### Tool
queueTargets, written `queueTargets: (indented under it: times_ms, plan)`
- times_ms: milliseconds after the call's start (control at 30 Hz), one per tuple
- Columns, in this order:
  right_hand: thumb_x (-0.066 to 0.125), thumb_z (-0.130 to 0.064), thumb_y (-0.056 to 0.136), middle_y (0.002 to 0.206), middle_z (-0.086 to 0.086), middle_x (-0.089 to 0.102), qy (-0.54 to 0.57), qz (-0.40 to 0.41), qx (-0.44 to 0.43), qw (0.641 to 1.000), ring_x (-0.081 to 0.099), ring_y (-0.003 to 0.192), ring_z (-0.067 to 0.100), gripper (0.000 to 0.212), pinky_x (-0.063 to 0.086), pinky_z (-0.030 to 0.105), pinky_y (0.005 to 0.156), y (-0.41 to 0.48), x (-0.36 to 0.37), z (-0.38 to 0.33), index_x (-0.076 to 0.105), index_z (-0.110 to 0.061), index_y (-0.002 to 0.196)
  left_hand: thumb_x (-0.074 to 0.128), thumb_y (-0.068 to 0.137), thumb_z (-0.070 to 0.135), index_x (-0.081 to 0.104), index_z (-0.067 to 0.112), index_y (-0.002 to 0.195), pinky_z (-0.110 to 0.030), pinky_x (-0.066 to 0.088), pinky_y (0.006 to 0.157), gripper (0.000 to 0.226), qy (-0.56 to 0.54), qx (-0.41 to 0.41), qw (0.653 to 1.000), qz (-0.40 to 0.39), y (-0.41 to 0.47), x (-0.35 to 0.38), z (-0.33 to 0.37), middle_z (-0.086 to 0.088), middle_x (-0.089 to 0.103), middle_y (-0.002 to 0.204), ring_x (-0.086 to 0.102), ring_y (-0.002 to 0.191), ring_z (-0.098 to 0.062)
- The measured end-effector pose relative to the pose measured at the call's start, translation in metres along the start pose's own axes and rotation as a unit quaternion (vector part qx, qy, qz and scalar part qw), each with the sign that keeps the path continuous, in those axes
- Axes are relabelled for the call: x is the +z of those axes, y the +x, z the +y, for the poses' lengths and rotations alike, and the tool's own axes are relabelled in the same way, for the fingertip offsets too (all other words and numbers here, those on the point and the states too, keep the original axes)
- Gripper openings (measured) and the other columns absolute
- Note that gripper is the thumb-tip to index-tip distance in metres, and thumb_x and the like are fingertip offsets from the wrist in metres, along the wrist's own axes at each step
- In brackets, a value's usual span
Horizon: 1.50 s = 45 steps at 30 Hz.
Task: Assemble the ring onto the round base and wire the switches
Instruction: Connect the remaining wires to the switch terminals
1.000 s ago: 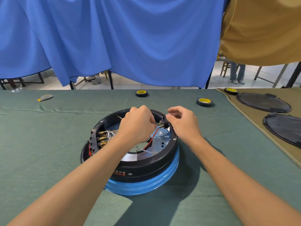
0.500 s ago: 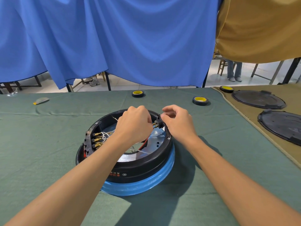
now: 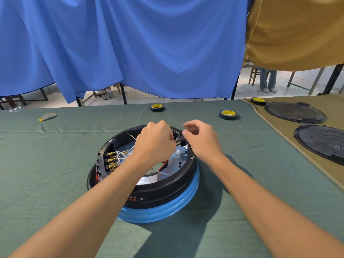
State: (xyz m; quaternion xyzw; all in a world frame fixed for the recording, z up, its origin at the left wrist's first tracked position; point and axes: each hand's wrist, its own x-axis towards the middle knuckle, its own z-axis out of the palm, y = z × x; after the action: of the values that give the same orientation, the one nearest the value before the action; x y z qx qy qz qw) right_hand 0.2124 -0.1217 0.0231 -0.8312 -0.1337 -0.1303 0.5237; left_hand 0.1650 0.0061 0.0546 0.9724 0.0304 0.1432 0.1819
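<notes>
Head view: very little has moved in the last second. Both hands stay at the same spot on the far right of the ring point(image 3: 167, 189), which already sits on the blue base point(image 3: 167, 211) in the middle of the table point(image 3: 55, 174).

The left hand point(image 3: 155, 144) reaches in over the ring, and it has closed right up to the small switch point(image 3: 180, 140) in the ring wall. A second ago a stretch of red wire point(image 3: 165, 164) showed between this hand and the switch. Now only a short piece shows below the wrist. The left fingers point(image 3: 162, 127) are curled tight, but their tips are hidden, so I cannot tell what they pinch.

The right hand point(image 3: 203, 141) stays outside the wall. Its fingers point(image 3: 189, 126) are curled, and the thumb and fingertips are clamped on the switch to steady it.

My judgement is that a wire end is being pushed onto one of the switch's brass pins, with the right hand bracing against the push. So the ring step looks done and the wiring is under way but not finished. On the left wall, the switch block point(image 3: 101, 162) has white wires point(image 3: 121, 155) near its brass pins, and at least one end lies loose.
</notes>
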Motion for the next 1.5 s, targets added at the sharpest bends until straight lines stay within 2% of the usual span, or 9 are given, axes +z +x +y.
queueTargets:
  times_ms: [167,300,433,733,867,1033,1167,1267,1500]
  plan:
    - [0.052,-0.009,0.095,0.096,-0.003,0.063,0.037,-0.035,0.019,0.999,0.061,0.092,0.016,0.024,0.051,0.031,0.081,0.000,0.001,-0.002,0.062,-0.015,0.116,0.061,0.087,0.015,0.074,0.015,0.095,-0.044,0.056,0.079,0.015,0.014,-0.011,1.000,0.010,0.000,0.002,0.004,-0.011,0.067,0.093,0.062,0.086,-0.033]
    - [0.045,-0.008,0.098,0.094,-0.004,0.057,0.061,-0.061,0.029,0.996,0.056,0.079,0.010,0.027,0.045,0.021,0.062,0.000,0.002,-0.002,0.057,-0.020,0.119,0.062,0.087,0.017,0.074,0.016,0.097,-0.043,0.055,0.081,0.015,0.002,-0.033,0.999,0.006,-0.001,0.003,0.005,-0.008,0.069,0.095,0.062,0.089,-0.031]
    - [0.041,-0.007,0.099,0.104,0.005,0.055,0.065,-0.077,0.032,0.994,0.051,0.076,0.011,0.030,0.037,0.014,0.054,0.001,0.003,-0.001,0.053,-0.022,0.121,0.064,0.087,0.017,0.075,0.017,0.096,-0.042,0.055,0.081,0.015,-0.012,-0.045,0.999,0.009,0.000,0.003,0.007,-0.008,0.069,0.095,0.062,0.090,-0.031]
    - [0.041,-0.007,0.100,0.111,0.006,0.057,0.068,-0.069,0.048,0.994,0.055,0.093,0.016,0.028,0.039,0.018,0.062,0.001,0.001,-0.001,0.054,-0.022,0.119,0.067,0.091,0.018,0.079,0.014,0.088,-0.036,0.057,0.071,0.013,-0.095,-0.041,0.994,-0.017,0.002,-0.001,0.004,-0.005,0.071,0.076,0.065,0.077,-0.025]
    - [0.045,-0.009,0.099,0.102,0.000,0.058,0.072,-0.060,0.056,0.994,0.056,0.096,0.016,0.024,0.045,0.023,0.071,0.000,-0.001,-0.001,0.056,-0.024,0.114,0.067,0.092,0.018,0.076,0.010,0.080,-0.020,0.046,0.055,0.018,-0.219,-0.141,0.963,-0.068,0.004,-0.005,0.003,-0.001,0.072,0.070,0.062,0.061,-0.010]
    - [0.046,-0.009,0.098,0.097,-0.003,0.057,0.068,-0.056,0.057,0.995,0.056,0.100,0.019,0.023,0.048,0.030,0.079,-0.001,-0.002,-0.001,0.057,-0.023,0.112,0.073,0.087,0.016,0.073,0.002,0.080,-0.020,0.033,0.048,0.016,-0.318,-0.266,0.905,-0.094,0.006,-0.007,0.005,-0.001,0.065,0.057,0.045,0.044,-0.008]
    - [0.045,-0.008,0.098,0.099,0.000,0.058,0.073,-0.053,0.061,0.994,0.056,0.097,0.018,0.024,0.049,0.030,0.080,-0.001,0.000,-0.001,0.057,-0.022,0.113,0.073,0.086,0.011,0.072,-0.001,0.081,-0.021,0.032,0.049,0.014,-0.357,-0.292,0.884,-0.083,0.006,-0.004,0.006,-0.003,0.064,0.060,0.042,0.048,-0.010]
    - [0.044,-0.006,0.098,0.101,0.005,0.059,0.087,-0.055,0.064,0.993,0.057,0.089,0.018,0.026,0.046,0.029,0.071,-0.001,0.002,-0.002,0.056,-0.021,0.115,0.074,0.085,0.011,0.072,-0.001,0.079,-0.019,0.032,0.049,0.013,-0.366,-0.306,0.875,-0.087,0.008,-0.003,0.006,-0.003,0.062,0.058,0.042,0.047,-0.009]
    - [0.040,-0.004,0.097,0.109,0.012,0.056,0.075,-0.055,0.055,0.994,0.048,0.087,0.021,0.028,0.039,0.029,0.070,0.000,0.004,0.000,0.053,-0.025,0.111,0.073,0.086,0.010,0.071,0.000,0.082,-0.015,0.032,0.046,0.011,-0.367,-0.315,0.870,-0.098,0.014,-0.004,0.010,-0.004,0.064,0.063,0.045,0.049,-0.007]
